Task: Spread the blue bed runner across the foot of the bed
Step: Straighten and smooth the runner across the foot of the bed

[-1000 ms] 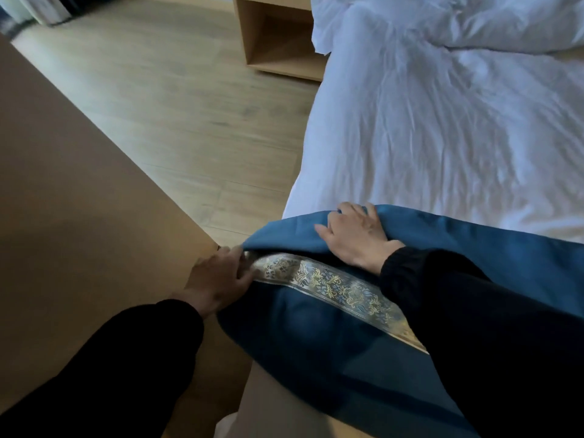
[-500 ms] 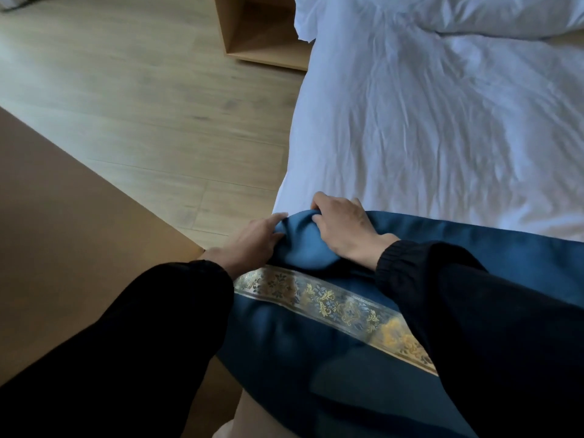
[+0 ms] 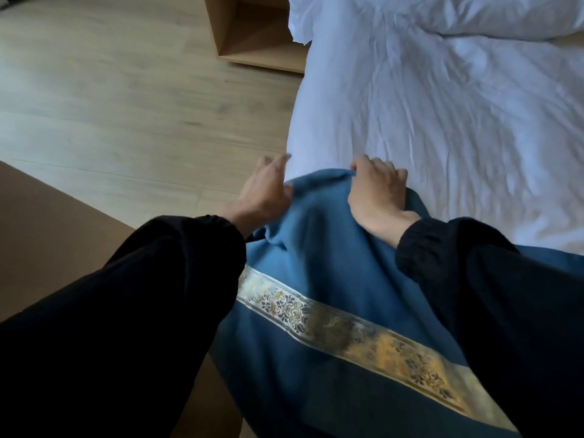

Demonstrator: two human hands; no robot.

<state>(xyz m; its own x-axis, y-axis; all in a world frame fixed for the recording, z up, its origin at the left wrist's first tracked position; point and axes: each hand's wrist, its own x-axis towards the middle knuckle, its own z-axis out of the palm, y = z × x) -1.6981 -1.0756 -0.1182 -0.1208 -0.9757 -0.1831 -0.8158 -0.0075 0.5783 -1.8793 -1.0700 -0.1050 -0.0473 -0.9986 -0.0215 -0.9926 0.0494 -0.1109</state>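
Observation:
The blue bed runner (image 3: 335,267) with a gold and white floral band lies bunched over the left corner of the bed's foot, on the white sheet (image 3: 442,105). My right hand (image 3: 377,192) is closed on the runner's raised far edge. My left hand (image 3: 265,192) is at the runner's left end by the bed's side, its thumb pinching the cloth while the fingers stretch forward. Black sleeves cover both arms and hide part of the runner.
A brown wooden surface (image 3: 47,232) stands close at the lower left. Pale wood floor (image 3: 126,105) runs beside the bed. An open wooden nightstand (image 3: 252,42) stands at the top, next to a crumpled white duvet (image 3: 474,17).
Both hands have moved forward along the bed with the runner's edge, lifting and bunching the cloth. My left hand left the banded corner and now sits further up by the bed's side.

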